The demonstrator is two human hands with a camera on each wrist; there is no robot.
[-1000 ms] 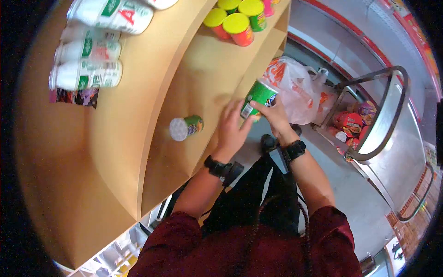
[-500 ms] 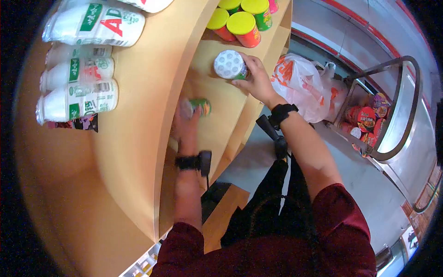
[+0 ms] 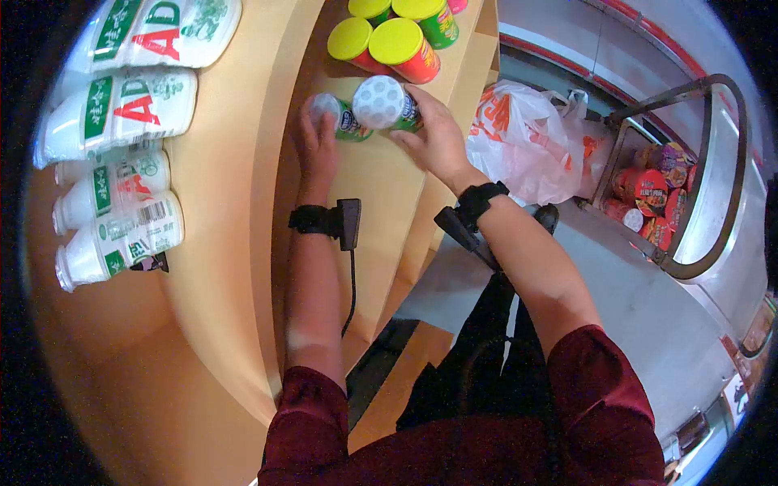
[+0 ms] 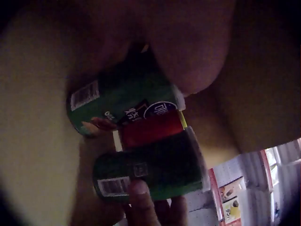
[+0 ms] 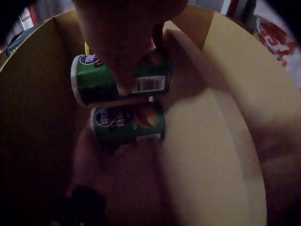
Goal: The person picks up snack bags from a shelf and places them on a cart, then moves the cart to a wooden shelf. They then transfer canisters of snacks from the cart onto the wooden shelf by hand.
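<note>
Two green chip cans stand side by side on the wooden shelf (image 3: 369, 231) in the head view. My left hand (image 3: 318, 154) grips the left green can (image 3: 352, 124), its thumb near the pale lid. Close beside it, my right hand (image 3: 440, 138) holds the right green can (image 3: 409, 116) by its side, under a whitish dimpled lid (image 3: 379, 103). The left wrist view has the left hand's can (image 4: 122, 101) and, next to it, the right hand's can (image 4: 155, 172) with fingertips on its label. Both cans (image 5: 129, 125) also show in the right wrist view.
Chip cans with yellow lids (image 3: 395, 42) stand just beyond my hands. White bottles in clear wrap (image 3: 121, 105) sit on the upper shelf at left. To the right are a white plastic bag (image 3: 519, 146) and a metal cart (image 3: 705, 194) with red noodle cups (image 3: 644, 190).
Earlier, both hands were at one green can while the other lay on the shelf. The hands parted, and the left hand has moved its can up beside the right hand's, near the yellow-lidded cans.
</note>
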